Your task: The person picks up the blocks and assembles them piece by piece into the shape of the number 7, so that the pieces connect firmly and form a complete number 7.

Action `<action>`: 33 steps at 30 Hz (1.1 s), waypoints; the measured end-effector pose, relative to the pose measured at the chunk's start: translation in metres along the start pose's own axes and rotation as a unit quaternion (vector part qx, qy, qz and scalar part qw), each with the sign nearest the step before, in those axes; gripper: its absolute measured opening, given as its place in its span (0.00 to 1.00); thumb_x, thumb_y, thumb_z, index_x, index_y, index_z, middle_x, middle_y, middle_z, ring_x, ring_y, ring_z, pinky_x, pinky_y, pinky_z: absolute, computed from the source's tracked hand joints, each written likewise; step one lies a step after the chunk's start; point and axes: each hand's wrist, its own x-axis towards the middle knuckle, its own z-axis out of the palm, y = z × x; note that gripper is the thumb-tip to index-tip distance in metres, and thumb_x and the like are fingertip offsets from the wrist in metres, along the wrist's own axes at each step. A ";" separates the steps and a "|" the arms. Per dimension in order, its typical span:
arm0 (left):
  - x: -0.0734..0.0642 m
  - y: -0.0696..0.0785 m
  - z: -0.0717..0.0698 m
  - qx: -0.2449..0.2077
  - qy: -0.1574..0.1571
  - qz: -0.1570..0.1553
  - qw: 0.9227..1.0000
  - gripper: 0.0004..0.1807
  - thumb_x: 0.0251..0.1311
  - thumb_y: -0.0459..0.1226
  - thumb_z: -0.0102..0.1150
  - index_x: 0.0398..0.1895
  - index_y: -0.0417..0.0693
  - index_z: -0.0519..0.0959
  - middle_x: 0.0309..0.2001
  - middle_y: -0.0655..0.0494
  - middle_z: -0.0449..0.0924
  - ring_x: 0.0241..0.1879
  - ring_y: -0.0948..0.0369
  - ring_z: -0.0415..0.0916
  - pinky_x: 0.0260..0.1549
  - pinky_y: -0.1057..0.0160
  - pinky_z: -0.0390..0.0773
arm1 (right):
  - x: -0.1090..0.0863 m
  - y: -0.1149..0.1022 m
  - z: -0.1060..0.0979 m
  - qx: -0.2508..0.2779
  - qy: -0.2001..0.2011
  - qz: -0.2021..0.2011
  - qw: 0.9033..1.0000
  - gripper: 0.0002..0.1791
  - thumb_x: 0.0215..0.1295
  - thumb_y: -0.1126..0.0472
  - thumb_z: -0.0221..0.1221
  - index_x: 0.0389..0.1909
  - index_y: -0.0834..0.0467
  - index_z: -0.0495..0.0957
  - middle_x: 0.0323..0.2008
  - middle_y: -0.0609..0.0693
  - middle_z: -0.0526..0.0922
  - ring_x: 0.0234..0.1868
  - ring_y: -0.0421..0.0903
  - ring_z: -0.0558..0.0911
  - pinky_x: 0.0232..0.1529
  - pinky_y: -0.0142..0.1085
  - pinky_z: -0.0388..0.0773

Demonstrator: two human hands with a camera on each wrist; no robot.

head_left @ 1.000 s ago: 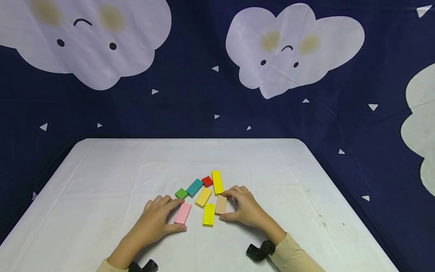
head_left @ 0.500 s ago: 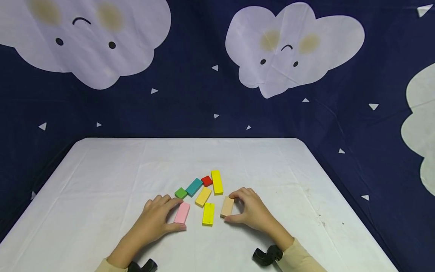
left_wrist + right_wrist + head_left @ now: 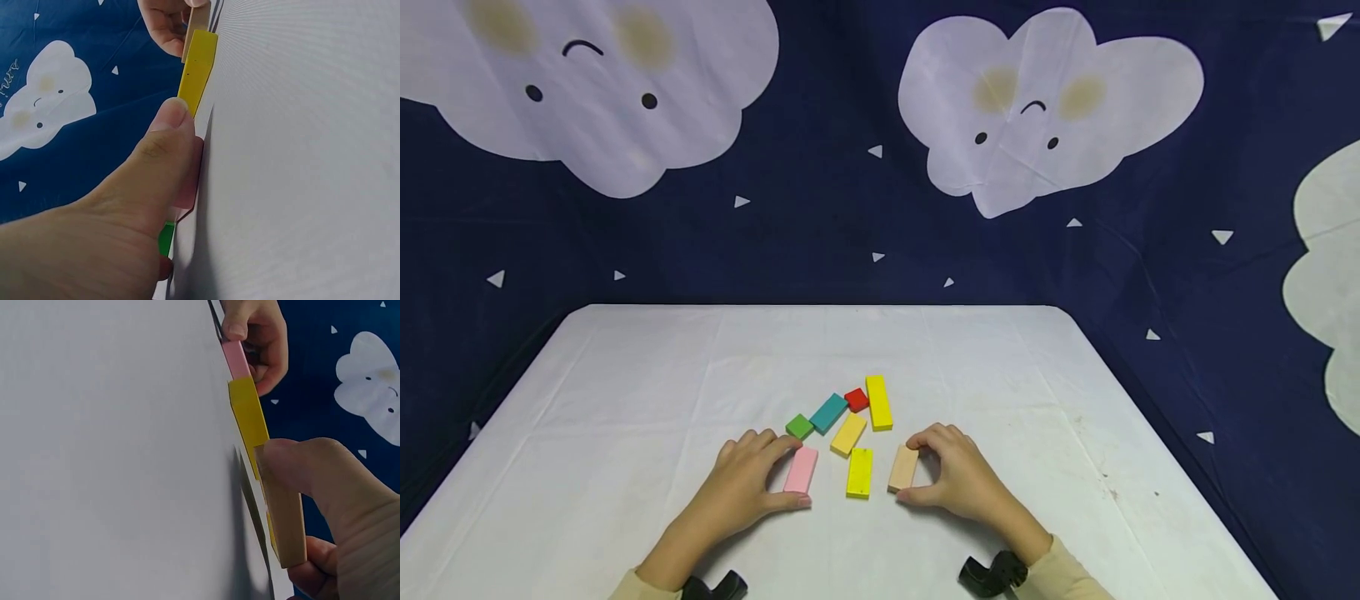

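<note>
My left hand (image 3: 741,483) spans a pink block (image 3: 801,471) lengthwise, index finger at its far end and thumb at its near end. In the left wrist view the thumb covers much of that pink block (image 3: 189,181). A plain wooden block (image 3: 903,468) is pinched end to end by my right hand (image 3: 958,475). The right wrist view has this wooden block (image 3: 284,512) close over the white cloth, a shadow beside it. Between the hands lies a bright yellow block (image 3: 860,473), apart from both held blocks.
Beyond the hands lie a pale yellow block (image 3: 848,434), a green block (image 3: 800,427), a teal block (image 3: 829,414), a red block (image 3: 857,400) and a long yellow block (image 3: 879,402). A white cloth (image 3: 647,375) covers the table; a dark blue cloud-print curtain (image 3: 827,233) hangs behind.
My right hand has drawn the wooden block rightward, away from the yellow blocks, then slightly nearer to me. The left hand stays in place, the pink block shifting only slightly left.
</note>
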 end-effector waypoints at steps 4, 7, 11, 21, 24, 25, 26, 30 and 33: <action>0.000 -0.001 0.000 0.002 0.000 -0.004 1.000 0.43 0.35 0.68 0.72 0.56 0.58 0.79 0.45 0.63 0.79 0.46 0.63 0.70 0.41 0.61 0.62 | -0.004 -0.004 0.003 -0.003 -0.004 -0.003 1.000 0.34 0.38 0.32 0.75 0.46 0.42 0.78 0.40 0.30 0.76 0.44 0.33 0.71 0.51 0.40 0.69; 0.000 -0.002 0.000 0.004 0.001 -0.005 1.000 0.43 0.35 0.69 0.71 0.56 0.59 0.79 0.45 0.63 0.79 0.46 0.63 0.70 0.41 0.61 0.62 | -0.006 -0.007 0.007 -0.002 -0.008 -0.001 1.000 0.33 0.38 0.31 0.74 0.46 0.42 0.78 0.39 0.29 0.75 0.43 0.33 0.71 0.49 0.39 0.67; -0.001 -0.003 0.000 0.002 0.006 -0.001 1.000 0.43 0.35 0.68 0.72 0.56 0.59 0.79 0.45 0.63 0.79 0.45 0.63 0.69 0.41 0.61 0.62 | -0.008 -0.009 0.011 0.001 -0.008 -0.001 1.000 0.33 0.39 0.32 0.74 0.45 0.41 0.78 0.40 0.29 0.75 0.44 0.32 0.72 0.49 0.37 0.67; -0.001 -0.004 0.000 -0.004 0.008 -0.001 1.000 0.43 0.35 0.67 0.73 0.56 0.58 0.79 0.44 0.64 0.79 0.45 0.64 0.69 0.41 0.61 0.61 | -0.009 -0.007 0.013 0.000 0.000 -0.010 1.000 0.34 0.37 0.27 0.72 0.44 0.39 0.77 0.42 0.28 0.77 0.47 0.31 0.77 0.49 0.38 0.68; -0.001 -0.006 -0.001 -0.007 0.010 0.003 1.000 0.44 0.34 0.68 0.72 0.56 0.59 0.79 0.44 0.65 0.79 0.45 0.64 0.70 0.41 0.61 0.61 | -0.010 -0.005 0.012 -0.003 -0.003 -0.009 1.000 0.36 0.36 0.26 0.71 0.46 0.40 0.78 0.38 0.29 0.77 0.41 0.30 0.75 0.45 0.35 0.66; -0.001 -0.006 -0.001 -0.007 0.012 0.004 1.000 0.44 0.34 0.69 0.72 0.56 0.58 0.79 0.44 0.65 0.79 0.45 0.64 0.70 0.41 0.61 0.61 | -0.011 -0.005 0.012 -0.003 -0.002 -0.011 1.000 0.37 0.36 0.26 0.71 0.47 0.40 0.78 0.37 0.29 0.76 0.38 0.30 0.74 0.44 0.34 0.65; -0.001 -0.007 -0.001 -0.008 0.014 0.006 1.000 0.44 0.34 0.69 0.71 0.56 0.59 0.79 0.44 0.65 0.79 0.45 0.64 0.70 0.41 0.61 0.61 | -0.011 -0.004 0.012 -0.003 -0.002 -0.013 1.000 0.38 0.36 0.26 0.71 0.48 0.41 0.79 0.35 0.29 0.76 0.36 0.30 0.73 0.43 0.34 0.63; -0.002 -0.009 -0.003 -0.016 0.018 0.012 1.000 0.42 0.36 0.68 0.72 0.56 0.59 0.79 0.44 0.65 0.80 0.45 0.64 0.71 0.41 0.61 0.61 | -0.012 0.000 0.012 0.021 0.004 -0.047 0.999 0.35 0.38 0.30 0.73 0.50 0.38 0.80 0.30 0.30 0.75 0.30 0.30 0.70 0.40 0.32 0.61; -0.001 -0.010 -0.003 -0.025 0.014 0.016 0.999 0.40 0.37 0.66 0.73 0.56 0.60 0.80 0.44 0.65 0.80 0.46 0.62 0.72 0.43 0.59 0.63 | -0.011 0.004 0.013 0.041 0.008 -0.079 0.996 0.31 0.41 0.34 0.74 0.49 0.37 0.82 0.29 0.30 0.77 0.29 0.30 0.70 0.39 0.31 0.63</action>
